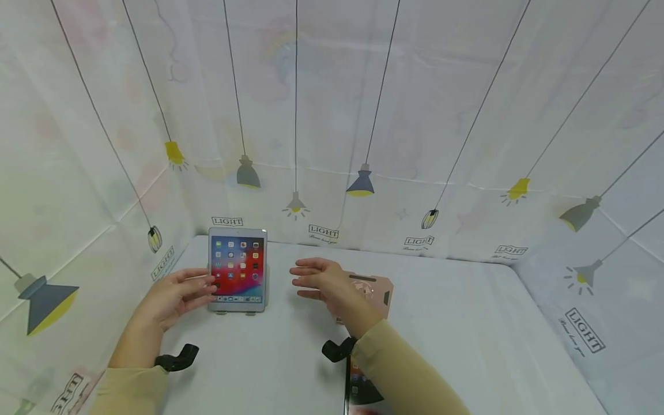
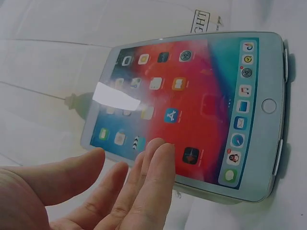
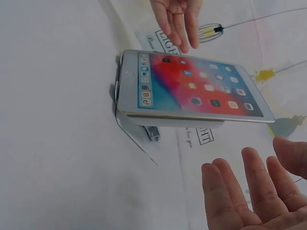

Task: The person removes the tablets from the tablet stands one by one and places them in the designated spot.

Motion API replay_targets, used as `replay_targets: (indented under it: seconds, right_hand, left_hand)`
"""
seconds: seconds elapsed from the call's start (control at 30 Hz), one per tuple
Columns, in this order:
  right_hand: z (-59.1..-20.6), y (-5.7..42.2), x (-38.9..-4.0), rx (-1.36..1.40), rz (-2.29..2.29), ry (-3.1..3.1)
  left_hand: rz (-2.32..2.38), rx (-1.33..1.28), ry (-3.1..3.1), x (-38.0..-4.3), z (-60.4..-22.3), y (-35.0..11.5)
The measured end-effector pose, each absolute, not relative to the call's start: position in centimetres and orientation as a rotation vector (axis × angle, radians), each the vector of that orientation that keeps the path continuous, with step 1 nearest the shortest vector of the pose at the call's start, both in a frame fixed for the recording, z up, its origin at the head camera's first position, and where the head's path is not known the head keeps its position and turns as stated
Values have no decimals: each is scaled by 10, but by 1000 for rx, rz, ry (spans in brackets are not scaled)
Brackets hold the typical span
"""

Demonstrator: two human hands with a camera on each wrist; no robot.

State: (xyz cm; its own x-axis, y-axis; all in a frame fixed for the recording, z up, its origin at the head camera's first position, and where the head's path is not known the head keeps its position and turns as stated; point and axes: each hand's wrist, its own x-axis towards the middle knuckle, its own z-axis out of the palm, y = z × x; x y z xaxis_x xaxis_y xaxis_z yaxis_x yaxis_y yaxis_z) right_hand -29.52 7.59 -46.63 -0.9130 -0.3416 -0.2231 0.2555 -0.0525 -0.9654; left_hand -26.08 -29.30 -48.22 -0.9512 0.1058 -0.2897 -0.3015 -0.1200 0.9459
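A white tablet (image 1: 237, 269) with its home screen lit stands propped upright on a stand, whose small lips (image 1: 251, 313) show under its lower edge. My left hand (image 1: 178, 297) is beside the tablet's left edge, fingers extended and holding nothing; in the left wrist view its fingertips overlap the screen, and I cannot tell whether they touch it. To the right of the tablet, my right hand (image 1: 332, 285) hovers with fingers fairly straight and nothing in them. In the right wrist view a gap separates that hand from the tablet, and part of the stand (image 3: 152, 133) shows behind.
A pink case (image 1: 381, 291) lies behind my right hand, partly hidden by it. Under the right forearm is a dark-screened device (image 1: 360, 383), mostly covered. White cloth printed with hanging lamps (image 1: 360, 183) surrounds the white table (image 1: 467, 346) at the back and sides.
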Motion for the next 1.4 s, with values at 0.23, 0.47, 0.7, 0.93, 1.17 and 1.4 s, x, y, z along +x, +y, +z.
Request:
replay_targets:
  seconds: [0.23,0.47,0.7,0.93,1.17,1.4]
  right_hand:
    - [-468,64,-301,-129,-2012,1841]
    - [-470,52,-308,-105,-2049,1824]
    - [-468,37,-315,-123,-2088,1817]
    - [-463,24,-321,-108,-2119,1854]
    - [-460,17,-326,-89,-2128,1869]
    - [-462,8,-331,-96,-2133,1850]
  left_hand:
    - [2173,-179,1935,-264,-480,-305]
    - [2136,-201,2001,-273,-475,-313]
    - [2127,-166,2063,-278,-469,-319]
    - [2111,-107,2135,-287,-464,-312]
    - [2119,-96,2173,-294,-459,-310]
    - [2022,-65,2261,-302,-453,-308]
